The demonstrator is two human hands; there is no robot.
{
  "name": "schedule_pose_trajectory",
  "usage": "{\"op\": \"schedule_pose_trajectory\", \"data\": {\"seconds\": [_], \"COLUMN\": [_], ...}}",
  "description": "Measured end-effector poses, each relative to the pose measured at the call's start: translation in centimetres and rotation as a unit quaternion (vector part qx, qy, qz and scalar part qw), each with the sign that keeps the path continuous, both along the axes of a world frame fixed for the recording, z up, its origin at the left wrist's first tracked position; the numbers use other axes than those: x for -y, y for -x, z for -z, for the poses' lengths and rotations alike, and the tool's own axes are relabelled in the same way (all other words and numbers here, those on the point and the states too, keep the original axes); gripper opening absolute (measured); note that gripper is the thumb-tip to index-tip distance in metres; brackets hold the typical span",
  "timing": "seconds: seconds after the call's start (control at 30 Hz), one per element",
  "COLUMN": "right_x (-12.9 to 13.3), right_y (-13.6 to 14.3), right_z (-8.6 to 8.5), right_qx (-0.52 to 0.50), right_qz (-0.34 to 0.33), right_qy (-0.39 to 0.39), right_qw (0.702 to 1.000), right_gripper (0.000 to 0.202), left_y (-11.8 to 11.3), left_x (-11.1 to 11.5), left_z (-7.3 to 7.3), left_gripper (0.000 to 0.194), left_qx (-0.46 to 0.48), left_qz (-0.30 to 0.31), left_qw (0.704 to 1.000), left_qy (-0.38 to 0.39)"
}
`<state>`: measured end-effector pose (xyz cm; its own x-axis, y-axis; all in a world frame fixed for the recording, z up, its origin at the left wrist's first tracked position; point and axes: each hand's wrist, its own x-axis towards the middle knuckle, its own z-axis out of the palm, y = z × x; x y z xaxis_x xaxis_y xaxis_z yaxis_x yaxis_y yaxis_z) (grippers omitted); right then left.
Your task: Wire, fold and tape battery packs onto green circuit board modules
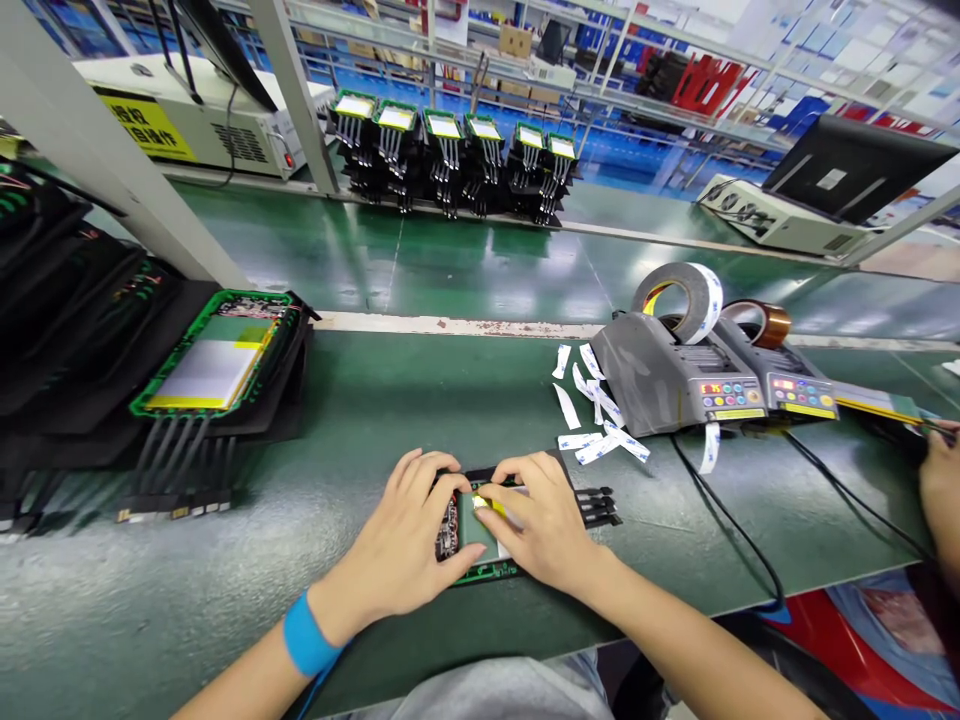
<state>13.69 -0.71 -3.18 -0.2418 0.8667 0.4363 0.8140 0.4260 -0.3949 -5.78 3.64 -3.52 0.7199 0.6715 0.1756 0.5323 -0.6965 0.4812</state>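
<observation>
A green-edged circuit board (489, 573) with a flat silver-and-yellow battery pack lies on the bench before me, its black leads (598, 506) pointing right. My left hand (412, 535), with a blue wrist strap (307, 635) above it, grips the board's left end, thumb and curved fingers apart across it. Over the right part, my right hand (541, 520) has thumb and index finger closed at a piece of yellow tape (491, 503) on the pack. My fingers and palms hide much of the board.
White tape strips (600, 400) lie beyond my right hand. Two tape dispensers (675, 375) carry tape rolls. Another board (210, 370) rests on black stacks at left. Several boards (454, 130) stand on the back ledge. A co-worker's hand (941, 490) is at far right.
</observation>
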Motion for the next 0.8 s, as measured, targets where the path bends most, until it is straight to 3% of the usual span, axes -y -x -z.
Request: {"op": "schedule_pose_trajectory", "data": {"seconds": [0.2, 0.43, 0.57, 0.8], "right_x": [-0.3, -0.4, -0.4, -0.4], "right_y": [-0.2, 0.5, 0.3, -1.0], "right_z": [0.1, 0.2, 0.0, -0.7], "right_qx": [0.005, 0.016, 0.000, -0.033], "right_qz": [-0.007, 0.041, 0.031, 0.002], "right_qy": [0.035, 0.066, 0.088, 0.122], "right_qw": [0.999, 0.997, 0.996, 0.992], "right_gripper": [0.011, 0.013, 0.012, 0.027], "left_y": [0.0, 0.0, 0.1, 0.1], "left_x": [-0.1, 0.1, 0.0, 0.4], "left_z": [0.1, -0.2, -0.5, -0.6], "left_gripper": [0.041, 0.044, 0.047, 0.041], "left_qx": [0.005, 0.009, -0.012, -0.009], "left_qz": [0.001, 0.000, 0.018, 0.022], "left_qw": [1.000, 1.000, 0.999, 0.998], "left_qy": [-0.002, -0.019, -0.035, -0.057]}}
